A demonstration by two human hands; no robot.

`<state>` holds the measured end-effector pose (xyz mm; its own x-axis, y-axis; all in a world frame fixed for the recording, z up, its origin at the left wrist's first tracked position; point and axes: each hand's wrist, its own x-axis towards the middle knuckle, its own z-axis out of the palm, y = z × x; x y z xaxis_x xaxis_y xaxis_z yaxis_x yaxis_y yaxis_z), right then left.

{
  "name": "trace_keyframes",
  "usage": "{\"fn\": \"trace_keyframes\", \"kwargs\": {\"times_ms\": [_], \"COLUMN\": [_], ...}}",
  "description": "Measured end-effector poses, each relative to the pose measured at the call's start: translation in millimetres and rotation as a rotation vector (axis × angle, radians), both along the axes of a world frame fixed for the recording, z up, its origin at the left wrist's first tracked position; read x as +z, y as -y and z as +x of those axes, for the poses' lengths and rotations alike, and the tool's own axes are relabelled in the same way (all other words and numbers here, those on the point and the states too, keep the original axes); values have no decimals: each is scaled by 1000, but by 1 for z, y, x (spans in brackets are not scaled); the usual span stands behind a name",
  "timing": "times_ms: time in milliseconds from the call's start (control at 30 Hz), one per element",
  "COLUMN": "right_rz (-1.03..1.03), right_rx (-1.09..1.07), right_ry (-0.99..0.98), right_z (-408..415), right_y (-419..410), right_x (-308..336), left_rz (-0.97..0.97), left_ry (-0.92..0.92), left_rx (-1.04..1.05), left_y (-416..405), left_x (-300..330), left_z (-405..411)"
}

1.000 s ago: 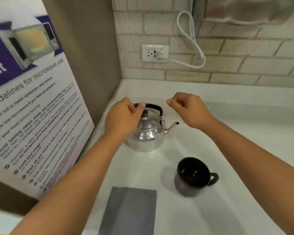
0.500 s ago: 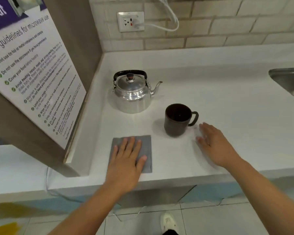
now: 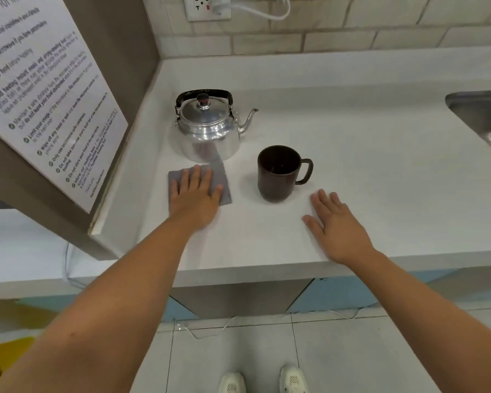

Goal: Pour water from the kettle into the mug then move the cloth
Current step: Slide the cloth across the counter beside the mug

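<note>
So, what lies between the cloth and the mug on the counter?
Nothing: in the head view only bare white counter separates the cloth from the mug.

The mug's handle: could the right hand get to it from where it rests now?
Probably yes. The mug stands with its handle turned toward the right hand, which lies flat and empty on the counter just in front of it. Nothing sits between them.
</note>
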<state>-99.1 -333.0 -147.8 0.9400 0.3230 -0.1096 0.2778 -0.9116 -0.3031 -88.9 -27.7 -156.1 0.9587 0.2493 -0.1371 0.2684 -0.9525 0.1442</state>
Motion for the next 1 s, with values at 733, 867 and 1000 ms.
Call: {"fn": "trace_keyframes", "kwargs": {"times_ms": [733, 867, 1000], "right_rz": [597, 525, 19], "right_rx": [-267, -78, 156], "right_ry": [111, -11, -6], "right_z": [15, 4, 4], "right_y": [74, 60, 58], "right_x": [38, 26, -5], "left_rz": [-560, -768, -388], "left_ry": [-64, 282, 520], "left_rx": [-422, -237, -28], "left_y": [261, 214, 140], "left_x": [33, 39, 18], "left_z": [-14, -36, -63]}}
